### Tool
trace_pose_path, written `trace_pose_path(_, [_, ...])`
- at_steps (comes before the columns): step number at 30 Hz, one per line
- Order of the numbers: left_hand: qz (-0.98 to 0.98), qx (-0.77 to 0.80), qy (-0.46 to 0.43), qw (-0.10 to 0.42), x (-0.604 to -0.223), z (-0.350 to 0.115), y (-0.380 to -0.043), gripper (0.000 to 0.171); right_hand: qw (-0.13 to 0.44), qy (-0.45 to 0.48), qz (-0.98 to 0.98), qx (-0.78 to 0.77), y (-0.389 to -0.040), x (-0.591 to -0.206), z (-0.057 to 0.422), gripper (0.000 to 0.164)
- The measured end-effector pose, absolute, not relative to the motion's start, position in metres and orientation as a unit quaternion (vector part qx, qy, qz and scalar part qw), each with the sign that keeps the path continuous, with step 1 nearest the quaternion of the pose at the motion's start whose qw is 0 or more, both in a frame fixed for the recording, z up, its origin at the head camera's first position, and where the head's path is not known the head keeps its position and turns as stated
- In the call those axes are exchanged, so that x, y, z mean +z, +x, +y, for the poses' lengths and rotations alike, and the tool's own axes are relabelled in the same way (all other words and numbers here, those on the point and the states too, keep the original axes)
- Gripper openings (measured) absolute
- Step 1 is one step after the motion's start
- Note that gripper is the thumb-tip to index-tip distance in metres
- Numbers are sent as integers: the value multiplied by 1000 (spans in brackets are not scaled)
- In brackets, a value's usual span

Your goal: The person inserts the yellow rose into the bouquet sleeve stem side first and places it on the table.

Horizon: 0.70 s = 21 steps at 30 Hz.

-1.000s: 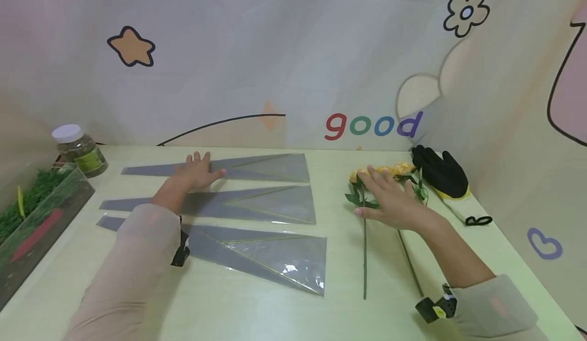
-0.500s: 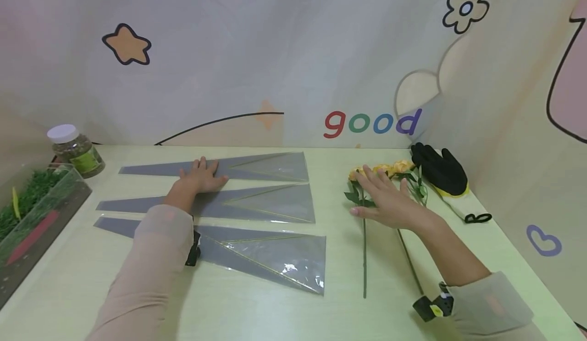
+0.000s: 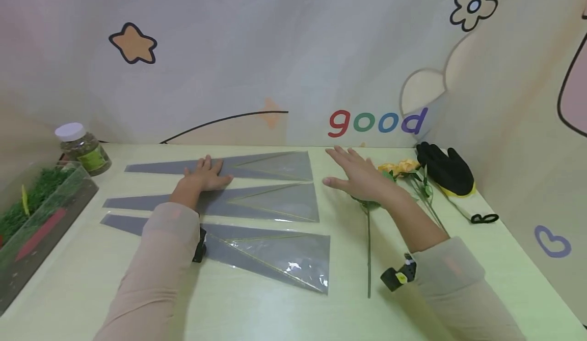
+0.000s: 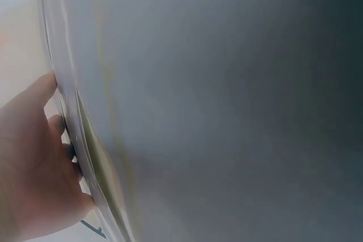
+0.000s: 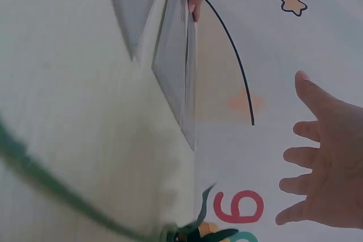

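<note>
Nearest was the pale table [image 3: 229, 310], with the near sleeve [image 3: 284, 262] lying flat on the left and the left stem [image 3: 369, 254] to its right. Just beyond came the middle sleeve [image 3: 289, 203], same flat deal.

The left hand [image 3: 205, 179] had barely budged: its fingers lay loosely spread on the far sleeve [image 3: 257, 166], not curled round anything. The right hand [image 3: 359, 175] was what changed — it had slid left off the yellow blooms [image 3: 407, 165] and hung over the gap between sleeves and flowers, fingers straight and spread, nothing in them. It blocked the left stem's bloom, so I couldn't tell how that sat.

So where did that leave things? No grip on anything, I'd say — flowers on the table at right, outside the sleeves. The glove [image 3: 445, 170] lay right of the blooms, the jar [image 3: 87, 152] far left, backdrop [image 3: 275, 50] behind.
</note>
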<state>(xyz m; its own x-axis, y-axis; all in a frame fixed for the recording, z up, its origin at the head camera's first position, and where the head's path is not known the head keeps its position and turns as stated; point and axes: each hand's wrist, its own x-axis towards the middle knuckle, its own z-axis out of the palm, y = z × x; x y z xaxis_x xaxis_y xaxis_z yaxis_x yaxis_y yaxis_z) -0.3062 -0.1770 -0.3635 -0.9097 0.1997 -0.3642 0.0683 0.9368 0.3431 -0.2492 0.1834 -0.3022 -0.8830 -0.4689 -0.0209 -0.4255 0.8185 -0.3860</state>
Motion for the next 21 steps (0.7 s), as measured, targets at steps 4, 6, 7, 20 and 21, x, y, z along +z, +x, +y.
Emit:
trace_pose_path(4, [966,163,71,189,-365,-178,-306,72,65,-256,933,-245,-271,-303,155,70])
trace_pose_path(6, [967,162,70,185,-366,-179,-307,72,72,-258,928,-258,-281,-307,142,68])
trace_pose_path(7, [967,161,69,183,-367,-179,-307,72,74,-254,928,-261,-286,-310,137,66])
trace_pose_path(20, [970,163,66,170,-381,-183,-315,77,73,-159,953,-248,-335,-352,115,56])
trace_pose_path(21, [970,163,65,171,-383,-184,-316,77,77,-152,955,-243,-337,-354,116,56])
